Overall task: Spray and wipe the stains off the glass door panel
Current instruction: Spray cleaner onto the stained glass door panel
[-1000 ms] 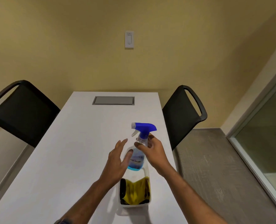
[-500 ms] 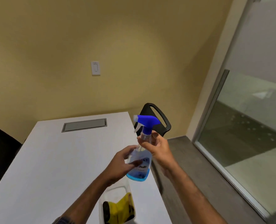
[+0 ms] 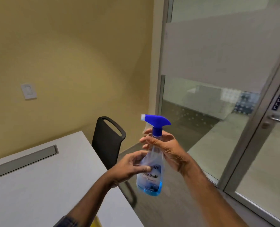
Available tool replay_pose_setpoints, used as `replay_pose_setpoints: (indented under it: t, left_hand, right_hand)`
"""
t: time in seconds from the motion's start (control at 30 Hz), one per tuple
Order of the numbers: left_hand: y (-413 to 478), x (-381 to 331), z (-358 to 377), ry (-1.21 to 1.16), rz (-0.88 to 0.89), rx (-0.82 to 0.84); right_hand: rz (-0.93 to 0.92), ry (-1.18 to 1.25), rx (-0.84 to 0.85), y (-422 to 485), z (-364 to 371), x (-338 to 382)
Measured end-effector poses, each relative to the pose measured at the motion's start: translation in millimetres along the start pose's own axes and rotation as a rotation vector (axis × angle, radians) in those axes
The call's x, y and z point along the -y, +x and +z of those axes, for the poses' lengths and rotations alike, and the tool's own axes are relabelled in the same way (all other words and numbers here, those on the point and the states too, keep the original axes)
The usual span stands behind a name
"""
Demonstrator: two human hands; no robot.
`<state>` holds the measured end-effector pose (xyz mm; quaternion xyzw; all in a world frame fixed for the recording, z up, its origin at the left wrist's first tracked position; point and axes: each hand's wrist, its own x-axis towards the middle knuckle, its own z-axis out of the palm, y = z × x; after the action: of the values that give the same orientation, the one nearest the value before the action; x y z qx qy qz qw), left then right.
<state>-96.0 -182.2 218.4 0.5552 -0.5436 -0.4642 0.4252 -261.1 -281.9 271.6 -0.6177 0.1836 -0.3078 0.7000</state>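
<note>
A black chair [image 3: 109, 141] stands between the white tabletop [image 3: 42, 185] and the glass door [image 3: 265, 153] — both hands hold the spray bottle [image 3: 151, 169] upright, right hand [image 3: 167, 150] gripping its neck, left hand [image 3: 129, 166] its body.

A plain yellow-beige wall [image 3: 80, 59] fills the left and centre of the view, with a white light switch [image 3: 29, 91] mounted on it. Below it stands a white counter [image 3: 42, 185] with a grey rectangular hatch [image 3: 25, 161] set flush in its top, and a black chair [image 3: 107, 141] with an open handle in its backrest sits at the counter's far corner. On the right, a metal-framed glass partition [image 3: 218, 66] with a frosted band runs down to grey flooring [image 3: 173, 208].
</note>
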Motion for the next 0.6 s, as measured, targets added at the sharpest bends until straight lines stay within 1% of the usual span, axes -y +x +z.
replay_pose_setpoints:
  t: [0.13, 0.23, 0.33, 0.47, 0.6]
  left_hand:
    - [36.3, -27.2, 42.4, -0.033, 0.010, 0.197]
    - [65.4, -40.7, 84.4, -0.076, 0.026, 0.286]
    - [96.3, -51.5, 131.5, -0.106, 0.037, 0.365]
    - [140.6, -74.3, 196.4, -0.115, 0.049, 0.458]
    - [184.4, -97.1, 263.8, -0.088, 0.053, 0.531]
  right_hand:
    - [-0.075, 0.122, 0.039, -24.6, -53.7, 22.5]
    - [-0.106, 0.158, 0.073, -46.4, -98.4, 37.9]
    - [-0.120, 0.145, 0.102, -71.3, -147.9, 53.1]
    - [-0.153, 0.122, 0.056, -106.4, -216.5, 73.5]
    - [-0.186, 0.058, -0.048, -147.4, -283.3, 97.4]
